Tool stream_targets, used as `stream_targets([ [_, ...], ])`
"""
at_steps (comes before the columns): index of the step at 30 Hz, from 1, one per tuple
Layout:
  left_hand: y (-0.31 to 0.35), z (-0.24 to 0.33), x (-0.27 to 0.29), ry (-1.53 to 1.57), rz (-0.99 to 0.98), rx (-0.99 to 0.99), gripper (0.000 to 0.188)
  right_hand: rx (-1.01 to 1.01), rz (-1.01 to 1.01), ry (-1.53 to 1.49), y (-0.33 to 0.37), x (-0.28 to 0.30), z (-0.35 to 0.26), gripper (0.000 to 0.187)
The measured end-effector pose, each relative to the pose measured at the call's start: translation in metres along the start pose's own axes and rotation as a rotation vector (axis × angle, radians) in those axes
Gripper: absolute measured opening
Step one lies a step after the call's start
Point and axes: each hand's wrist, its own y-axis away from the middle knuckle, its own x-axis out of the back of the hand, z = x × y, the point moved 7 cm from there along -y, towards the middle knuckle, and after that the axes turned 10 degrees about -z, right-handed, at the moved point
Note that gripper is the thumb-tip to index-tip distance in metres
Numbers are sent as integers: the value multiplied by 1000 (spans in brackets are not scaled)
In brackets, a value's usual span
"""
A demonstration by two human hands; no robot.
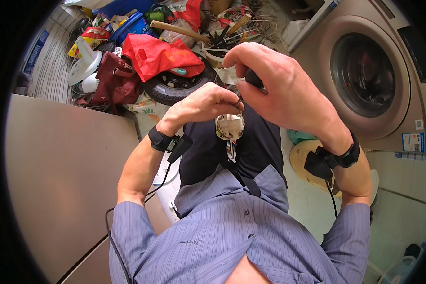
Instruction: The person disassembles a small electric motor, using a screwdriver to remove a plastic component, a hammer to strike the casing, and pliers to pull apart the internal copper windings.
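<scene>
My right hand [288,87] is curled around the black handle [254,78] of what looks like a screwdriver, most of it hidden by the fingers. Beside it, my left hand [199,105] pinches with thumb and fingers near a thin dark piece; what exactly they hold is too small to make out. Just below the left fingertips, between my thighs, is a round cream-white part [230,126] like a small motor, with a metal shaft [232,149] pointing toward me. Both wrists carry black straps with cabled units.
A front-loading washing machine [369,71] stands at the right. Ahead lies a heap with a small black tyre [175,87], a red plastic bag [158,57], a wooden handle [180,31] and a white round stand [85,64]. A grey panel [71,180] fills the left. A round tan seat [304,163] is beside my right leg.
</scene>
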Motion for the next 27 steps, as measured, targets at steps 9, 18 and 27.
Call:
stream_targets([
  [9,-4,-7,-4,-68,26,-17,23,-44,-136,-64,0,-3,2,20],
  [18,-3,-9,-7,-73,13,41,19,-18,-84,9,1,-3,7,29],
  [27,-1,0,-4,-92,-16,120,22,83,-55,-114,2,1,0,23],
])
